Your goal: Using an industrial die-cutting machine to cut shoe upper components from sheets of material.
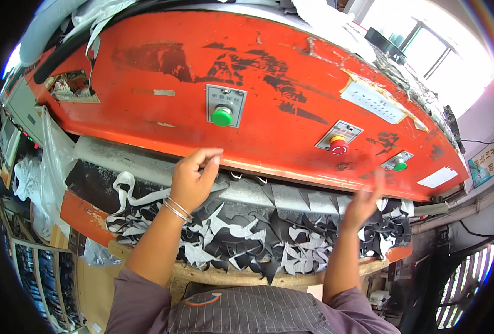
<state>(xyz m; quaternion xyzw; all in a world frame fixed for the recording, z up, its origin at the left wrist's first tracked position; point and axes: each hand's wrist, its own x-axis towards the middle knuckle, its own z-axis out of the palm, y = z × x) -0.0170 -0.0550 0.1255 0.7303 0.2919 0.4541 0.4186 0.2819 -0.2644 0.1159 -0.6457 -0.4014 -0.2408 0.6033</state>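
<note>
My left hand [194, 181], with bangles [177, 210] on its wrist, is raised before the lower edge of a red machine beam [280, 139]. Its fingers are loosely bent, thumb apart, with nothing seen in them. Above it is a green push button [222, 116] on a metal plate, not touched. My right hand [364, 205] is smeared by motion, one finger stretched upward; nothing shows in it. Nearest to it are a smaller green button [400, 165] and a red stop knob [339, 146]. Below both hands lie black and grey sheet-material scraps [247, 234], cut into jagged pieces.
A looped pale strip [126, 186] lies at the left of the scraps. Clear plastic sheeting [55, 161] hangs farther left, above a rack [41, 273]. A wooden edge [213, 277] runs along the near side. Material is piled atop the beam, and a pipe [453, 214] runs at the right.
</note>
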